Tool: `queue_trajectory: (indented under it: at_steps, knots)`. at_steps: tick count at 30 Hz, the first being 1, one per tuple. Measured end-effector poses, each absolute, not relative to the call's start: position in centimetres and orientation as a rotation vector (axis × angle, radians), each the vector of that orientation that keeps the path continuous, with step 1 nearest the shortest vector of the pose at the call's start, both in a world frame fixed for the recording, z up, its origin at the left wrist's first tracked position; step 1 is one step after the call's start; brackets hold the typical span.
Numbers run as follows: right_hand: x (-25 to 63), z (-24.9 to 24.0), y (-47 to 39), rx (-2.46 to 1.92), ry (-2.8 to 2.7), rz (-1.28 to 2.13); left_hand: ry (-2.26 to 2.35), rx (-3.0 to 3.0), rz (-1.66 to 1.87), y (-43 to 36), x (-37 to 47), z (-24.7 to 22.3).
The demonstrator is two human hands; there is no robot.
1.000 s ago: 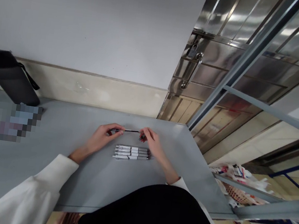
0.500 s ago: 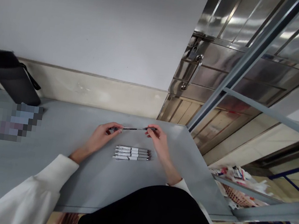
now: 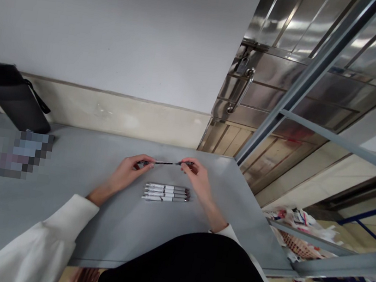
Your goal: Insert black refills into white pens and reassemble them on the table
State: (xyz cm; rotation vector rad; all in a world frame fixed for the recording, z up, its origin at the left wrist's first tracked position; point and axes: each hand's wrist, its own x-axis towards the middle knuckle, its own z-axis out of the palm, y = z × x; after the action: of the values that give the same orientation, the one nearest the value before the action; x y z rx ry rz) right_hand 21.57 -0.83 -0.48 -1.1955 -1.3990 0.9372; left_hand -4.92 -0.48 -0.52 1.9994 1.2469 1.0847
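A thin dark pen (image 3: 167, 163) is stretched level between my two hands, above the grey table. My left hand (image 3: 135, 166) is closed on its left end, thumb and fingers pinching it. The right end is pinched in my right hand (image 3: 195, 171), near a dark, wider piece that partly shows at the fingertips. Between the hands the middle stretch looks slim, like a bare refill, with a paler section beside the left fingertips. Just below, several white pens (image 3: 166, 193) with dark tips lie side by side in a row on the table.
The grey table (image 3: 56, 230) meets a wall behind. At the left are a black bottle (image 3: 17, 98) with a strap and a blurred-out flat item (image 3: 20, 154). A metal post (image 3: 283, 110) rises at the right corner, and a basket with plastic bags (image 3: 299, 245) stands beyond the table.
My right hand has shifted slightly left, so the slim stretch between my hands is a little shorter. My left hand and the row of pens have hardly moved.
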Motion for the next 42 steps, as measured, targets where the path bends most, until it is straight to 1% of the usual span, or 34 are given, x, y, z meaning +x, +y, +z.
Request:
queue_trajectory:
  at_steps: [10,17,23,28,34,42]
  knots:
    - [20.5,0.1,-1.7,-1.026,-1.553,1.02,1.207,1.976,1.013,-1.0,-4.2,0.2]
    - [20.2,-0.1,-1.7,-0.984,-1.61,1.034,1.174,2.0,1.002,-1.1,-4.3,-0.2]
    - [19.9,-0.3,-2.0,-1.052,-1.59,1.145,1.088,2.037,1.0,-1.0,-4.2,-0.2]
    - [19.9,-0.3,-1.8,-1.024,-1.595,1.085,1.143,2.0,1.037,-1.0,-4.2,-0.1]
    - [20.0,-0.3,-1.8,-1.063,-1.581,1.169,1.129,1.991,1.039,-1.2,-4.1,0.3]
    - [20.2,-0.2,-1.9,-1.046,-1.624,1.119,1.137,1.979,1.047,-1.3,-4.0,0.4]
